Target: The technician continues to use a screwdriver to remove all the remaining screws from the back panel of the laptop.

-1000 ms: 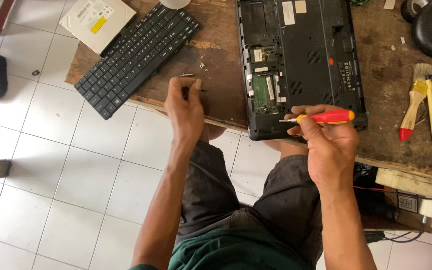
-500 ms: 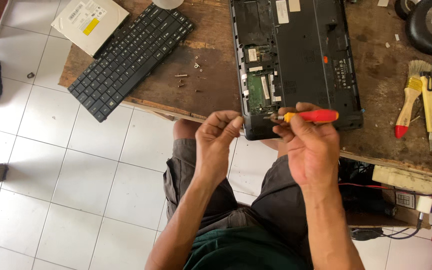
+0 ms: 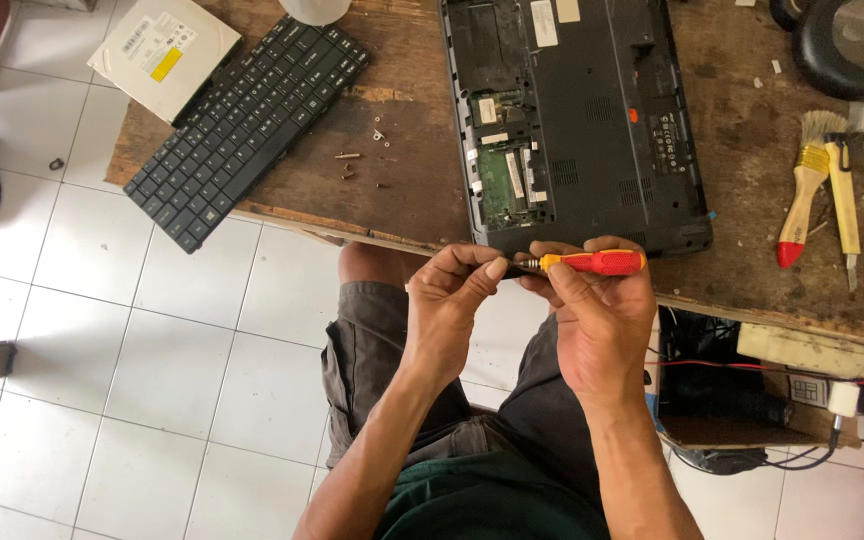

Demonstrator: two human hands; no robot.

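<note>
Right hand (image 3: pixel 597 320) grips a small screwdriver (image 3: pixel 592 263) with a red and yellow handle, fingers wrapped around the handle so the tool lies level, its metal tip pointing toward the other hand. Left hand (image 3: pixel 452 300) is drawn up to that tip, thumb and fingertips pinched together right at the end of the shaft; whether something tiny sits between them cannot be told. Both hands hover just off the near edge of the wooden tabletop (image 3: pixel 402 190), above the person's lap in grey shorts.

Just beyond the hands an opened black laptop (image 3: pixel 572 120) lies on the tabletop with a cover off, a green circuit board showing in the opening. Left of it a few loose screws (image 3: pixel 350 160) are scattered on the wood. Farther left a detached black keyboard (image 3: pixel 242 125) hangs partly over the edge, touching a flat grey disc drive (image 3: pixel 162 55). To the right lie a paintbrush (image 3: pixel 807 185) with a red-tipped handle and a second, yellow-handled tool beside it.
</note>
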